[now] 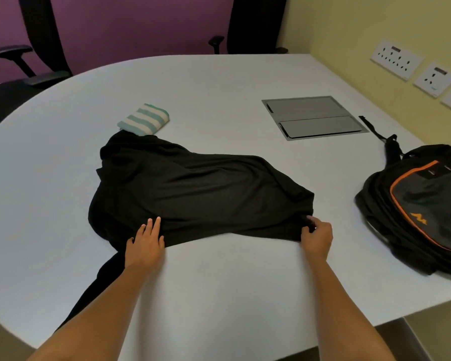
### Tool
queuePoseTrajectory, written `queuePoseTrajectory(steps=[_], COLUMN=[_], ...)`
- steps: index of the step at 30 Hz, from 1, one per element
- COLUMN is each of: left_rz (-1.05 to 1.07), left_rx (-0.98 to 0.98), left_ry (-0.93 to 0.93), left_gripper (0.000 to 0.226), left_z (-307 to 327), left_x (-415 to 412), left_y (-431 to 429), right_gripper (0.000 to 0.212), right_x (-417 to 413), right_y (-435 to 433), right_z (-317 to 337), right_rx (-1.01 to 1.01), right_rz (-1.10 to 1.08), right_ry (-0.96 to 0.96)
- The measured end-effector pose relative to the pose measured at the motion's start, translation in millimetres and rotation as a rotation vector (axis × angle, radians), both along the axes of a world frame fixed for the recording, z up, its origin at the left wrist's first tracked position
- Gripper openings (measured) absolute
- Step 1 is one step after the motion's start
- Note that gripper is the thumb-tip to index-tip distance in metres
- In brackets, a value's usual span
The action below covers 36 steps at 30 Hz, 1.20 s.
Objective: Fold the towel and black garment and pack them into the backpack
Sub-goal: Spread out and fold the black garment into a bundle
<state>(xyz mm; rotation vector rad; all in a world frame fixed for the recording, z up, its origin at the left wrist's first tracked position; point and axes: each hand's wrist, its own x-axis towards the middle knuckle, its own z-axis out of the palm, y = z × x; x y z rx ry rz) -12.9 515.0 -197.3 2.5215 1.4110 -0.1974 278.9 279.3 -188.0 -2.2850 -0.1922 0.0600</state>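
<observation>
The black garment (193,194) of thin, soft cloth lay spread and rumpled in the middle of the pale grey, round-edged table (219,82). Its long axis ran on a slant from far left to near right. Its far-left end touched the small folded towel (143,119), striped pale green and white, which sat just beyond it. A narrow black length trailed from the near-left part and went off the table's near edge, under the left forearm.

The black backpack (414,204) with orange piping lay flat at the right, apart from the garment, with a strip of bare tabletop between them. Bare tabletop also lay in front of the garment's near edge and beyond it, up to a grey metal hatch (314,117) set flush in the surface.

Both forearms reached forward from the near edge. The left hand (145,243) lay palm down with straight fingers pressing on the garment's near edge. The right hand (317,237) had its fingers curled tight, pinching the garment's near-right corner.

Black office chairs (44,35) stood behind the table, and white wall sockets (396,59) sat at the far right.
</observation>
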Motion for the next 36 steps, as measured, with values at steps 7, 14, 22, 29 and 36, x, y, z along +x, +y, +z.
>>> queuePoseTrajectory(steps=[7, 14, 22, 29, 36], left_rz=[0.08, 0.214, 0.056, 0.068, 0.092], left_rx=[-0.068, -0.098, -0.078, -0.148, -0.144], left_ry=[0.069, 0.185, -0.016, 0.072, 0.464], left_gripper=[0.056, 0.054, 0.055, 0.058, 0.045], left_z=[1.4, 11.6, 0.6, -11.4, 32.9], left_x=[-12.0, -11.5, 8.8, -6.8, 34.7], left_y=[-1.2, -5.4, -28.2, -46.2, -71.5], right_gripper=[0.013, 0.018, 0.029, 0.057, 0.042], right_x=[-22.9, -8.3, -28.0, -50.3, -32.8], right_y=[-46.5, -79.4, 2.1, -5.2, -19.3], right_z=[11.6, -12.2, 15.7, -31.7, -16.6], right_rx=[0.338, 0.045, -0.103, -0.7, -0.729], right_rz=[-0.254, -0.623, 0.116, 0.468, 0.229], right_ry=[0.125, 0.17, -0.125, -0.097, -0.196])
